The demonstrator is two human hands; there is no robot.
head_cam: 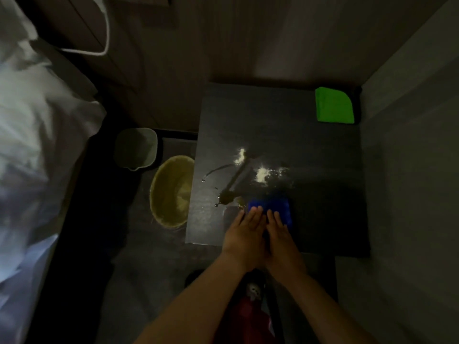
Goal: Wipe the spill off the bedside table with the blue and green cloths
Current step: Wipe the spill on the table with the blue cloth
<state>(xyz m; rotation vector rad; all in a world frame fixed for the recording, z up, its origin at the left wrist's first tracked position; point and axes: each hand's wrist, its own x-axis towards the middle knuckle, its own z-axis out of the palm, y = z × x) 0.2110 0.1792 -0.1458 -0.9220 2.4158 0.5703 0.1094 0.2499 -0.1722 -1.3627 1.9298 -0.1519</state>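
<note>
Wiping barely begun, by the look of it. Blue cloth [275,206] lies flat near the front edge of the tabletop [323,182]. Left hand [244,224] and right hand [279,229] lie side by side on it, fingers straight, palms down, pressing rather than gripping.

Spill mostly untouched:
- brownish puddle [228,196] just left of the cloth, touching or nearly touching its corner; light too dim to tell which
- thin wet streak running back from it, a few droplets alongside
- white powder patches [262,173] just behind the cloth

Green cloth [334,105] sits folded in the far right corner, well apart from the mess, apparently unused.

Left to do: puddle, streak, powder, then presumably a pass with the green cloth.
</note>
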